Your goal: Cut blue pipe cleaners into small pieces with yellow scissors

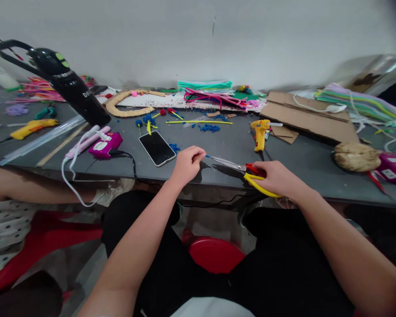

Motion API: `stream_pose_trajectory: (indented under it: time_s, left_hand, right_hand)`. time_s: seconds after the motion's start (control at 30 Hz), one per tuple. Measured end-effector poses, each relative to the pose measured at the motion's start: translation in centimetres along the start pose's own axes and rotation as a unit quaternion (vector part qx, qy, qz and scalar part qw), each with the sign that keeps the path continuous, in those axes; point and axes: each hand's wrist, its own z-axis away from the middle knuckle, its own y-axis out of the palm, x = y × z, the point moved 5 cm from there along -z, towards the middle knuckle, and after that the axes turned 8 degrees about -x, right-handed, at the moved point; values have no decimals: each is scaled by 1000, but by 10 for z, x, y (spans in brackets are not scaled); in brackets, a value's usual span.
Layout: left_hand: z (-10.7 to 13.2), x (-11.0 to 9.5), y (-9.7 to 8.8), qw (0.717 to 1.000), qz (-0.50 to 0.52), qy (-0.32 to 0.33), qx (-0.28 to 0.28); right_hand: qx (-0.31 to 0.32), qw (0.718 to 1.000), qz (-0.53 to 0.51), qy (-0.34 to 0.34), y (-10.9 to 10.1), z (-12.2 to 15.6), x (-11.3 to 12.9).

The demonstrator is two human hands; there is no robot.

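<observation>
Pinched in the fingertips of my left hand (187, 164) is a short blue pipe cleaner piece (208, 156), with only its tip showing. My right hand (277, 176) grips scissors (229, 164) by their yellow and red handles. The blades point left, and their tips come close to the blue piece; whether they touch it I cannot tell. Beyond my hands, several cut blue pieces (209, 128) lie on the grey table (198, 141) near a long yellow pipe cleaner (199, 122). A phone (157, 149) lies left of my left hand.
A yellow glue gun (260, 134) stands beyond the scissors. Left are a black bottle (75, 94), a purple power adapter (105, 145) with cables and another glue gun (34, 129). Cardboard (310, 116) and pipe cleaner bundles (204, 85) line the back. Another person's leg (39, 187) is at left.
</observation>
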Motion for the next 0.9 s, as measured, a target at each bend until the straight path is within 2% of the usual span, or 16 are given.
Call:
stream_pose_trajectory:
  time_s: [0.17, 0.33, 0.43, 0.53, 0.67, 0.9]
  left_hand:
    - [0, 1, -2, 999, 9, -40, -15]
    - [-5, 0, -5, 999, -2, -42, 10]
    - [-6, 3, -5, 997, 7, -73, 22]
    - [-6, 6, -2, 986, 74, -145, 18]
    - [-5, 4, 7, 955, 193, -224, 27]
    - [-11, -4, 5, 936, 254, -244, 32]
  right_hand:
    - [-27, 999, -27, 9, -2, -1, -2]
    - [-15, 1000, -25, -2, -1, 1, -4]
    - [-25, 999, -25, 2, -2, 2, -9]
    - [-72, 997, -20, 12, -6, 1, -9]
    - [-125, 992, -21, 16, -9, -3, -1]
    - [-129, 991, -34, -11, -10, -6, 6]
